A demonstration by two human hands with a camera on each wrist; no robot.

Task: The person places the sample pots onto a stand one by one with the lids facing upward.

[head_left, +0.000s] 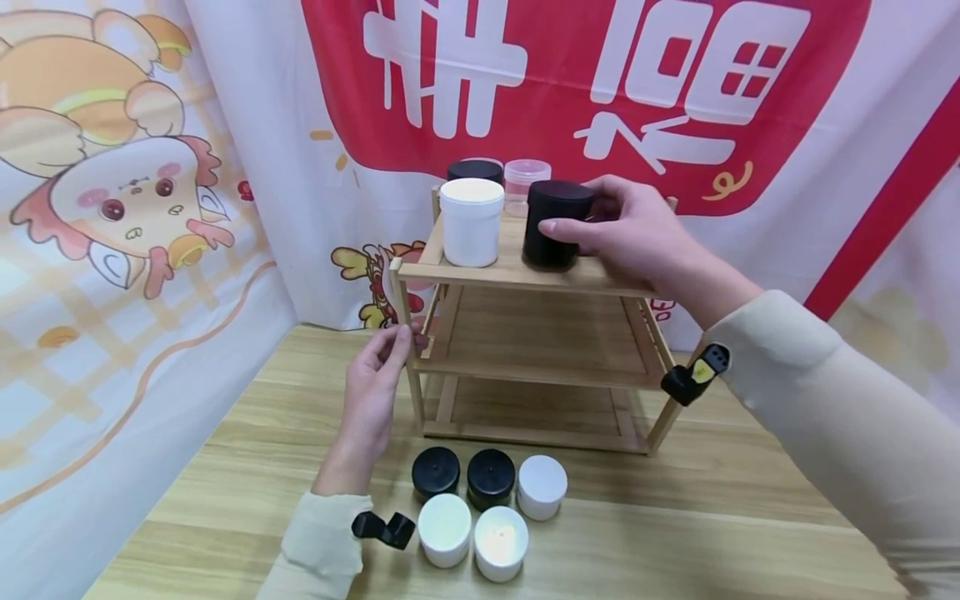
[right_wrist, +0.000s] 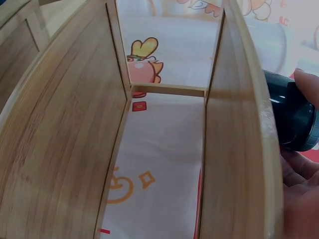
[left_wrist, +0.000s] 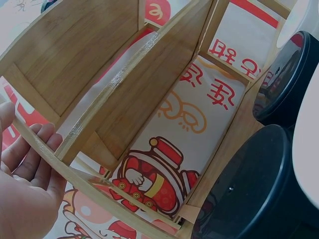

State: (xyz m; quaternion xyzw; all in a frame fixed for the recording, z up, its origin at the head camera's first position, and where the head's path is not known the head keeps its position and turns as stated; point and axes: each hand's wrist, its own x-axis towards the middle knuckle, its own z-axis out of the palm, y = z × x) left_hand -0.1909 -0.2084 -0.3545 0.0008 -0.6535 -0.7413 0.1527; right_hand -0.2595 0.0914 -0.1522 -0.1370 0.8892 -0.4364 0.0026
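The right hand (head_left: 637, 223) has its fingers clamped on a black jar (head_left: 544, 243) at the front of the wooden rack's (head_left: 540, 333) top shelf, just beside 1 white jar (head_left: 471, 229), while the left hand (head_left: 372, 379) curls its fingers round the rack's left post (head_left: 415, 392), above 5 jars (head_left: 491, 475) on the worktop (head_left: 675, 517).

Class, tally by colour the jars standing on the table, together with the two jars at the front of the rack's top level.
Black cylindrical plastic-looking jars: 3 (two on the table, one in the right hand)
White cylindrical plastic-looking jars: 4 (three on the table, one on the rack)
Total: 7
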